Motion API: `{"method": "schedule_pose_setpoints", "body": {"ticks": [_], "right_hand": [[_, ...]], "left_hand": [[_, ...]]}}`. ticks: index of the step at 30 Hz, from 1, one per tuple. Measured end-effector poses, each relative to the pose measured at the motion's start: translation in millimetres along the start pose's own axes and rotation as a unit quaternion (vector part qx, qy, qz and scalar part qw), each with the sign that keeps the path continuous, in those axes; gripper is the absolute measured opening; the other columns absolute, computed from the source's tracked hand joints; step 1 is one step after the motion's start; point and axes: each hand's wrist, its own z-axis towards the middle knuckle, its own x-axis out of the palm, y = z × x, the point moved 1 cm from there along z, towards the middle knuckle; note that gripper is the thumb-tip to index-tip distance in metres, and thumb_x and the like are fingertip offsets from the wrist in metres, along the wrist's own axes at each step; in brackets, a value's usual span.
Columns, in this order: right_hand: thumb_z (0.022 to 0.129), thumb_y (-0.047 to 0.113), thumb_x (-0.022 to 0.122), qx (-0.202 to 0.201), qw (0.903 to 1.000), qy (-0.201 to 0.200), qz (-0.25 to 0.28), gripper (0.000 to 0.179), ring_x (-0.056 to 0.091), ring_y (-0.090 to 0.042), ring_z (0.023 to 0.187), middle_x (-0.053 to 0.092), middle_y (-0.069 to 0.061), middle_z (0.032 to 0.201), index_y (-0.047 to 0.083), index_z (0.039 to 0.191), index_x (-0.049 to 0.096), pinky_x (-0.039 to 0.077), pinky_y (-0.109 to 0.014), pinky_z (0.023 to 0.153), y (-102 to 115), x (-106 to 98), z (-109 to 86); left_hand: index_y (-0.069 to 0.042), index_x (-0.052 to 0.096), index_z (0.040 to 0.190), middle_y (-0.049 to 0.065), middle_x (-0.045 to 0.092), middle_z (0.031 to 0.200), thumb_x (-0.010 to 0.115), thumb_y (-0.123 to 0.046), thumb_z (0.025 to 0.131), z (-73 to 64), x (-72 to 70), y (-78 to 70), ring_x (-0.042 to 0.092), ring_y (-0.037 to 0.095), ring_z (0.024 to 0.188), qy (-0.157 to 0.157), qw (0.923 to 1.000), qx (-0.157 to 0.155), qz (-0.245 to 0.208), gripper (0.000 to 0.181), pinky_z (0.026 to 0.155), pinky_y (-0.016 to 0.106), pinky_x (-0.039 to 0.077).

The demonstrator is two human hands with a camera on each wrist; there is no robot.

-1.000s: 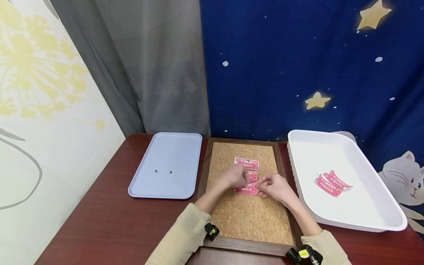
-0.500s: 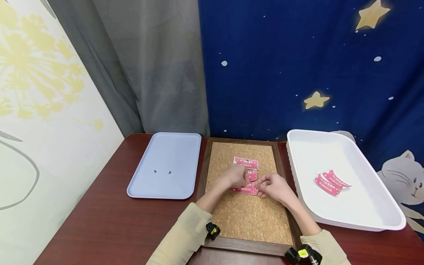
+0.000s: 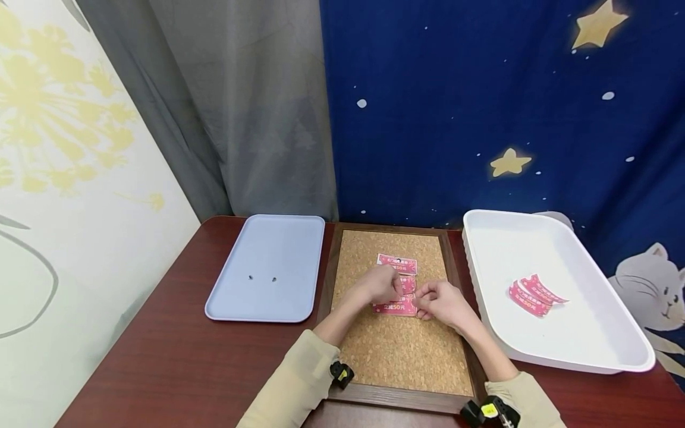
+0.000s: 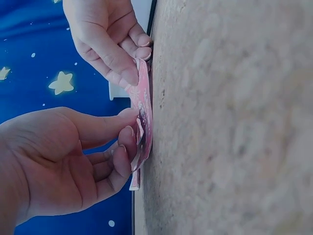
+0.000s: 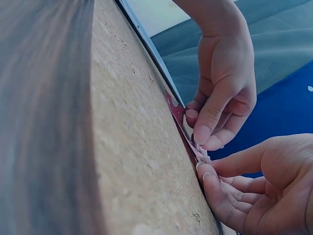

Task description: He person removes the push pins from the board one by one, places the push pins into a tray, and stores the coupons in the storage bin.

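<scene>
Three pink coupons stand in a column on a framed corkboard point(image 3: 401, 351). The top coupon point(image 3: 386, 260) has a small dark pin at its upper middle; the middle coupon point(image 3: 408, 285) is partly covered by my left hand point(image 3: 381, 284). My right hand point(image 3: 441, 304) pinches the right edge of the lowest coupon point(image 3: 393, 308), which bows slightly off the cork in the left wrist view. At that coupon's upper part, my left thumb and fingertips pinch what looks like a dark pushpin point(image 4: 142, 117), mostly hidden by the fingers.
Left of the board lies a light blue tray point(image 3: 267, 249) with two small dark pins point(image 3: 274, 279). On the right a deep white tray point(image 3: 588, 333) holds two curled pink coupons point(image 3: 530, 298). Curtains hang behind the table point(image 3: 176, 356).
The lowest coupon's printed text shows a little more fully below my left hand. Both hands stay at nearly the same place; the head view has shifted slightly.
</scene>
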Motion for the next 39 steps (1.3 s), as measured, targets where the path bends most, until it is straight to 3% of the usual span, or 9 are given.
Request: {"method": "schedule_pose_setpoints", "body": {"ticks": [8,15,19,26,32,39], "right_hand": [[0.092,-0.003,0.066,0.003,1.0,-0.005,0.002,0.005,0.066,-0.017,0.062,0.066,-0.008,0.07,-0.008,0.092,0.064,0.057,-0.029,0.059,-1,2,0.3],[0.091,-0.004,0.066,0.002,1.0,-0.002,0.002,0.004,0.067,-0.017,0.064,0.066,-0.008,0.07,-0.008,0.091,0.064,0.057,-0.029,0.059,-1,2,-2.9],[0.092,-0.004,0.066,0.001,1.0,-0.001,-0.002,0.004,0.067,-0.018,0.064,0.066,-0.009,0.071,-0.008,0.091,0.064,0.057,-0.029,0.06,1,0,-5.5],[0.092,-0.003,0.067,-0.004,1.0,0.001,-0.007,0.005,0.067,-0.019,0.065,0.067,-0.009,0.072,-0.007,0.092,0.064,0.058,-0.031,0.061,3,-5,-7.8],[0.093,0.001,0.067,-0.013,0.9997,-0.008,-0.018,0.009,0.067,-0.019,0.065,0.067,-0.007,0.071,-0.007,0.096,0.064,0.057,-0.031,0.062,5,-16,-10.2],[0.095,-0.001,0.063,-0.032,0.9993,0.002,0.019,0.012,0.067,-0.022,0.068,0.066,-0.011,0.074,-0.012,0.099,0.062,0.059,-0.035,0.065,9,-34,-13.1]], "left_hand": [[-0.007,0.07,0.08,-0.001,0.058,0.069,0.074,-0.001,0.087,-7.6,-6.3,6.8,0.05,0.01,0.058,-0.001,0.9982,0.004,-0.06,0.01,0.05,0.022,0.039],[-0.009,0.067,0.074,-0.002,0.057,0.064,0.074,0.0,0.087,-13.6,-8.5,19.1,0.05,0.008,0.055,-0.013,0.9961,0.031,-0.082,0.018,0.05,0.021,0.039],[-0.01,0.068,0.074,-0.003,0.058,0.066,0.074,-0.002,0.088,-17.9,-13.8,20.8,0.049,0.008,0.058,-0.026,0.996,0.047,-0.072,0.017,0.054,0.021,0.038],[-0.007,0.069,0.079,-0.001,0.06,0.07,0.073,0.0,0.088,-27.0,-25.4,26.8,0.052,0.009,0.062,-0.033,0.9919,0.054,-0.11,0.013,0.055,0.021,0.041],[-0.007,0.07,0.082,-0.002,0.063,0.073,0.072,0.0,0.087,-37.9,-38.9,36.9,0.054,0.009,0.065,-0.057,0.9894,0.066,-0.117,0.009,0.058,0.023,0.043],[-0.009,0.071,0.081,-0.004,0.062,0.071,0.073,-0.002,0.087,-49.3,-49.0,53.4,0.054,0.007,0.062,-0.094,0.9865,0.07,-0.114,0.01,0.058,0.023,0.045]]}}
